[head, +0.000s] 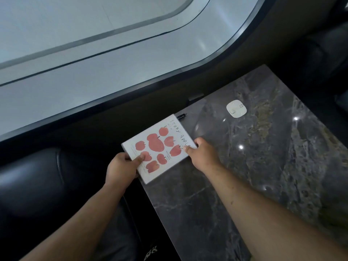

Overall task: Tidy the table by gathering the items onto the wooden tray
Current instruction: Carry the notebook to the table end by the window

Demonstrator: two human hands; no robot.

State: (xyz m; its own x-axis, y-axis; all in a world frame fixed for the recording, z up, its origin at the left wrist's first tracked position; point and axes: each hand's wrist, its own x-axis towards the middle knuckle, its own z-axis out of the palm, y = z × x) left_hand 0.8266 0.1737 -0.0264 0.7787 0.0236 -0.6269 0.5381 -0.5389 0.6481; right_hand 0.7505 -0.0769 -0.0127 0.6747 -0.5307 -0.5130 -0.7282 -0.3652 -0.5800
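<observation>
Both-handed: left hand and right hand grip white apple-print book at table left edge, overhanging; black pen behind it, white pad farther right.

Glossy dark marble table, smooth paper-covered book, shiny black leather seat

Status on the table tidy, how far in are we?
Early. Done: nothing visible, and no wooden tray is in view. In hand: left hand and right hand grip the apple-cover book at the marble table edge. Left: black pen behind the book and white square pad farther back.
</observation>
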